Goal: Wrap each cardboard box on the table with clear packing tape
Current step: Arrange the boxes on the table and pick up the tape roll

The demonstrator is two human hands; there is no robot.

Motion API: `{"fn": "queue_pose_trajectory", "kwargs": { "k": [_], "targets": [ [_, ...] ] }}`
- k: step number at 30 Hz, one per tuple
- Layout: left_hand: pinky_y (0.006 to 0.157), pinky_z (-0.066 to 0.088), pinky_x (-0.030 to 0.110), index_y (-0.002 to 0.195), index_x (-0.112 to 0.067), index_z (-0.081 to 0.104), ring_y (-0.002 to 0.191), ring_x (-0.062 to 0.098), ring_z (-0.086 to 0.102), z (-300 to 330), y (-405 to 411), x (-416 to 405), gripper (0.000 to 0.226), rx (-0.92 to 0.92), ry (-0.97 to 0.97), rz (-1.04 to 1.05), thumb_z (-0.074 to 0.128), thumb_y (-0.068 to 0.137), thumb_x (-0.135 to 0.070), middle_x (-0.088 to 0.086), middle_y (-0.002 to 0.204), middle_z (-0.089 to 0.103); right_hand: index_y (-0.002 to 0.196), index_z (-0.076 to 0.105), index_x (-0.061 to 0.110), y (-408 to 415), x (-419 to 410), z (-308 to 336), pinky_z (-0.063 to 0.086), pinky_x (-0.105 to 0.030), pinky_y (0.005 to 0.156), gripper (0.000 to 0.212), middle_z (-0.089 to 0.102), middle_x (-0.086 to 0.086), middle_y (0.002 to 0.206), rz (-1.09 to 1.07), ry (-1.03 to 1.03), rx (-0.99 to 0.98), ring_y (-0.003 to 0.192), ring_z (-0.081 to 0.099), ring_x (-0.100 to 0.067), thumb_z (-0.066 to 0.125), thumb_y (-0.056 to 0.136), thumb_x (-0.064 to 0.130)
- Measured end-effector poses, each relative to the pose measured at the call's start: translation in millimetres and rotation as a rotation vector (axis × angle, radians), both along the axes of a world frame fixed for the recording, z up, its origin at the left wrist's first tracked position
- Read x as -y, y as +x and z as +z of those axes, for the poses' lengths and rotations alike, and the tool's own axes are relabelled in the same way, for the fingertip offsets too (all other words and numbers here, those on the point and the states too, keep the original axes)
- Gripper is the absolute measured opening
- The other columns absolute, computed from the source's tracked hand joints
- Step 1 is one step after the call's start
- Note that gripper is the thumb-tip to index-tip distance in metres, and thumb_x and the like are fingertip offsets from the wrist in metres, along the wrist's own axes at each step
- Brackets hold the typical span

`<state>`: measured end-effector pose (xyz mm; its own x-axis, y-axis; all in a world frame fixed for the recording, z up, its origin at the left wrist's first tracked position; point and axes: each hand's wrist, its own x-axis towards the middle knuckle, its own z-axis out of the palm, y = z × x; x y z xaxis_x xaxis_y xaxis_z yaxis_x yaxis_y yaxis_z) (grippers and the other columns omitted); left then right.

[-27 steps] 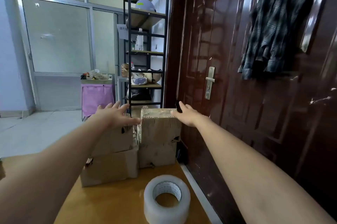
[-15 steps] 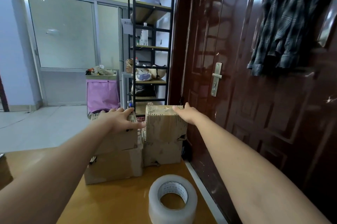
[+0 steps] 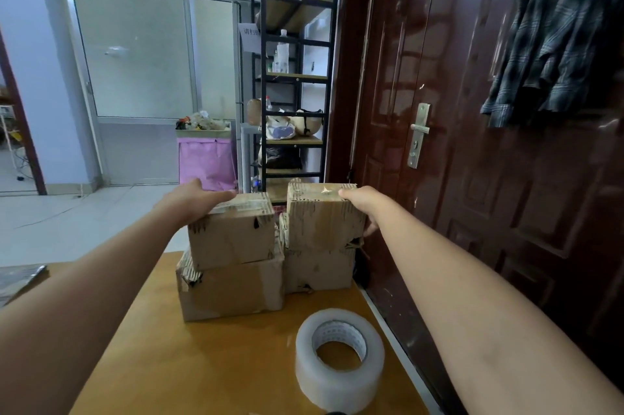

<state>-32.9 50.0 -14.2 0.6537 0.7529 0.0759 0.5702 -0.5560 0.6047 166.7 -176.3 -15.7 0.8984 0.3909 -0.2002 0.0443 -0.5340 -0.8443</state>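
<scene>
Hands [image 3: 199, 200] [image 3: 363, 201] on stacked boxes [image 3: 233, 237] — tape [image 3: 339, 359] nearer.

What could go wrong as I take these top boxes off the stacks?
1. The right top box sits near the table's door-side edge; the right hand grips only its far corner, so it could tip off.
2. The left hand lies flat on the left top box, which might slide.
3. The tape roll could get knocked.

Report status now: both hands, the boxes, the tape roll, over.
Left hand flat on top of upper left box. Right hand grips upper right box at its right edge. Tape roll lies untouched on table. Nothing in the way.
</scene>
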Motion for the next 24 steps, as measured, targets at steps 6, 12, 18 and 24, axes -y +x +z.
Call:
{"fn": "queue_pose_trajectory", "kwargs": {
  "k": [6,12,18,24],
  "targets": [
    [0.057,0.038,0.029,0.097,0.004,0.054,0.082,0.028,0.055,-13,3,3,0.036,0.288,-0.39,0.128,0.076,0.084,-0.022,0.018,0.099,0.053,0.146,0.034,0.004,-4,-1,1,0.047,-0.058,0.089,0.059,0.046,-0.022,0.138,-0.037,0.025,-0.017,0.118,0.051,-0.042,0.051,0.099,0.035],
    [0.059,0.05,0.037,0.11,0.0,0.055,0.07,0.026,0.06,-21,1,3,0.049,0.45,-0.731,0.161,0.082,0.075,-0.022,0.016,0.089,0.063,0.14,0.04,0.0,-3,5,-4,0.047,-0.051,0.092,0.056,0.048,-0.019,0.137,-0.083,0.071,0.011,0.119,0.052,-0.037,0.054,0.098,0.034],
    [0.056,0.056,0.036,0.117,0.002,0.056,0.07,0.025,0.06,-21,1,5,0.055,0.496,-0.75,0.159,0.082,0.075,-0.02,0.016,0.092,0.063,0.135,0.045,0.004,-9,26,6,0.049,-0.054,0.079,0.05,0.054,-0.017,0.119,-0.086,0.106,-0.036,0.11,0.055,-0.037,0.053,0.098,0.037],
    [0.062,0.05,0.032,0.105,-0.002,0.055,0.08,0.024,0.059,-17,-3,15,0.048,0.603,-0.673,0.19,0.084,0.074,-0.024,0.014,0.1,0.061,0.141,0.039,0.008,-10,51,11,0.055,-0.05,0.077,0.062,0.047,-0.017,0.138,0.015,0.102,-0.059,0.119,0.053,-0.038,0.057,0.094,0.044]
  ]
}}
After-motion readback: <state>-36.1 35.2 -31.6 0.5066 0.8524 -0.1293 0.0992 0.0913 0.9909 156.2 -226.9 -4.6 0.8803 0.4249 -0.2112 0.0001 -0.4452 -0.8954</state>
